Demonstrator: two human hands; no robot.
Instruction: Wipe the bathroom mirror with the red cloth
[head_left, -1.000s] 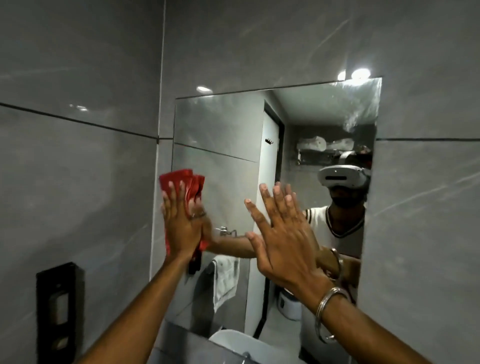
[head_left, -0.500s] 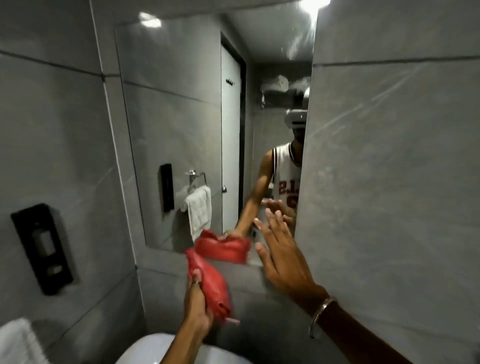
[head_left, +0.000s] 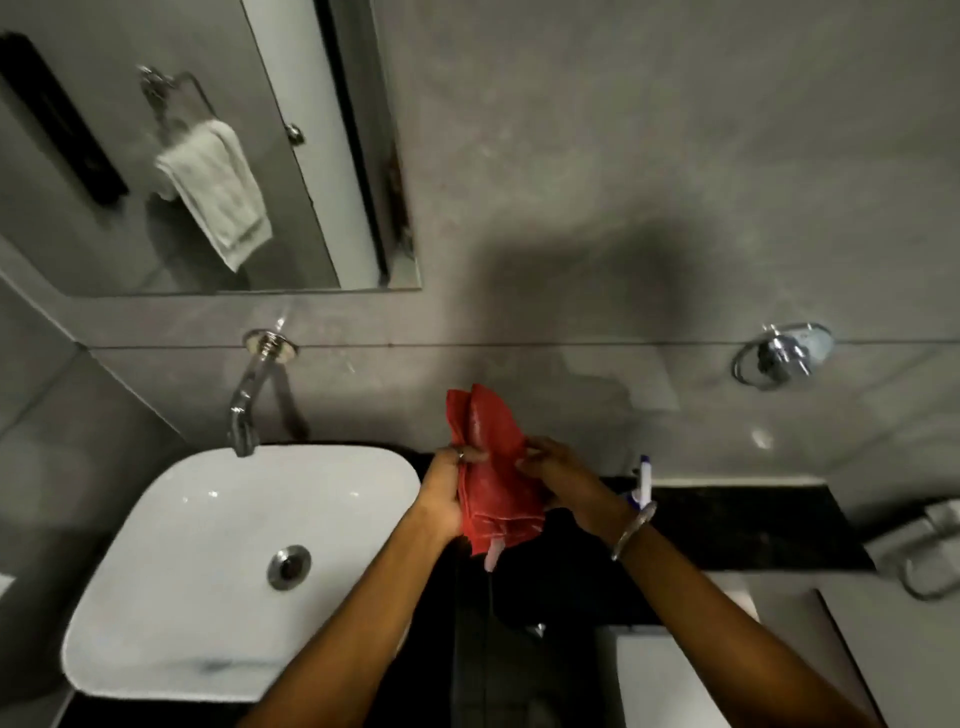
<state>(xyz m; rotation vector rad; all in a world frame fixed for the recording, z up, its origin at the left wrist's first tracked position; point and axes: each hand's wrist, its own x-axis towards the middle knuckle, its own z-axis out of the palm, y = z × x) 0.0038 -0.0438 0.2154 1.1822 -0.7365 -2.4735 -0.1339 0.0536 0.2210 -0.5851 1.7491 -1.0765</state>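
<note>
Both hands hold the red cloth (head_left: 492, 475) in front of the body, above the black counter (head_left: 737, 525) and just right of the white basin (head_left: 171, 545). The left hand (head_left: 445, 493) grips the cloth's left edge, fingers curled around the folded layers. The right hand (head_left: 553, 470) meets the cloth's right edge, fingertips pinched on the fabric; a metal bangle (head_left: 632, 530) sits on that wrist. The cloth is folded and stands roughly upright, its top corner raised before the grey wall. The mirror (head_left: 156, 218) is at upper left, well apart from the cloth, reflecting a white towel. A wall tap (head_left: 248, 395) projects over the basin.
</note>
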